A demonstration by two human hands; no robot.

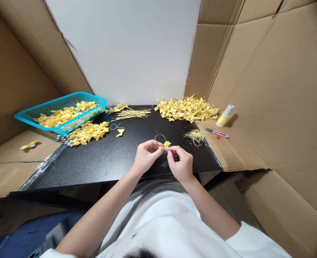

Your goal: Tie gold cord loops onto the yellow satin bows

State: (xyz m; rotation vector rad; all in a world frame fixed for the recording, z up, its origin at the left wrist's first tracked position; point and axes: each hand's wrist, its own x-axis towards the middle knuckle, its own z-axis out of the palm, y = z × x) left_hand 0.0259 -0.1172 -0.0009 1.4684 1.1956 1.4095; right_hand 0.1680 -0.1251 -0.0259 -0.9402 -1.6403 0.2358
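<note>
Over the front of the black table, my left hand [148, 154] pinches a small yellow ribbon bow [167, 143] from its left side. A thin gold tie [160, 135] curves up in a loop behind the bow. Just under the ribbon shows a small silver bell [166, 148], pinched between the thumb and forefinger of my right hand [181, 162]. The fingertips partly cover both bow and bell. Further back on the left lies a single loose bow [120, 132] beside a curled tie [117, 126].
Left stands a blue basket [104, 102] of yellow bows, with more bows [90, 132] and silver bells [64, 140] before it. Gold ties [133, 114] lie mid-back, finished bows [188, 108] heaped right. Clippings [195, 137], pink snips [220, 134] and a thread spool [225, 116] sit right.
</note>
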